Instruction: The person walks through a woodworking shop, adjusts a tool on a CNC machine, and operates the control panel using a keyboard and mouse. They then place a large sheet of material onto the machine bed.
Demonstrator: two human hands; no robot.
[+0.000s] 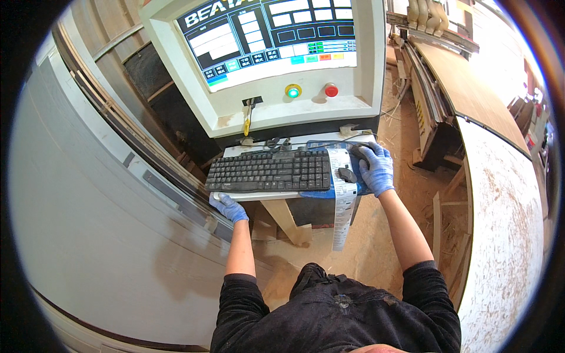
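Observation:
A black keyboard (269, 172) lies on a small white shelf (253, 196) below a machine's screen (271, 41). My left hand (229, 207), in a blue glove, is closed around the shelf's near left corner. To the keyboard's right, my gloved right hand (378, 169) rests over a dark computer mouse (356, 152), which its fingers partly hide. Beneath lies a blue mat (321, 193). A long printed paper strip (342, 220) runs between keyboard and right hand and hangs over the front edge. On the strip sits a small dark rounded object (347, 175).
Under the screen are a lit green button (293, 91) and a red knob (331, 90). A cable (247, 120) hangs from the panel. A large grey panel (100, 223) stands at left. Boards (500, 229) lie at right, and wood debris covers the floor (406, 170).

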